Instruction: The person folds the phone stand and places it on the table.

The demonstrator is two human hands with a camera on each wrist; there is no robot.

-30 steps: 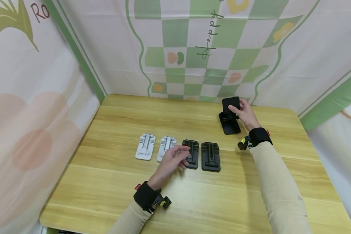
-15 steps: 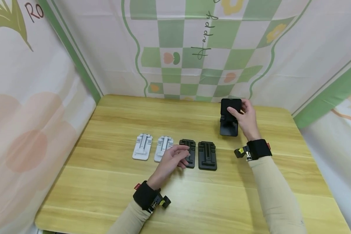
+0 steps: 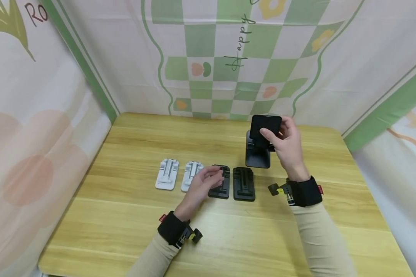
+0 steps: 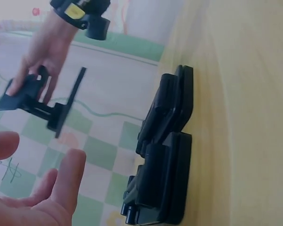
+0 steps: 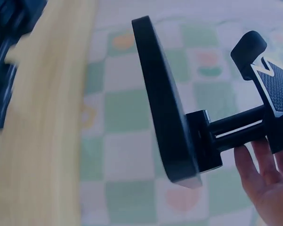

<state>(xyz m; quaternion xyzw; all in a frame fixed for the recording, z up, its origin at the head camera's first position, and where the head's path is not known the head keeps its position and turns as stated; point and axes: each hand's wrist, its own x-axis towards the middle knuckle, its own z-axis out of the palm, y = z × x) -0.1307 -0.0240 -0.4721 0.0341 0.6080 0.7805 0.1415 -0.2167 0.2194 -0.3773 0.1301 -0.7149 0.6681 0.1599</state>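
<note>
My right hand grips an unfolded black phone stand by its upper plate, thumb across the front. The right wrist view shows the stand's flat base held up off the table, joined by a double-bar arm to the plate with a hooked lip. My left hand hovers with relaxed fingers over a folded black phone stand, partly hiding it, and holds nothing. To its right lies another folded black stand. On the left are two folded white stands, one partly behind the left hand.
The folded stands lie in a row across the middle of the wooden table. A patterned cloth hangs behind the table's back edge, with more cloth at the left side.
My right hand has brought the unfolded black stand left and toward me, from the back right to near the row, turning it on the way. My left hand stays nearly in place.
</note>
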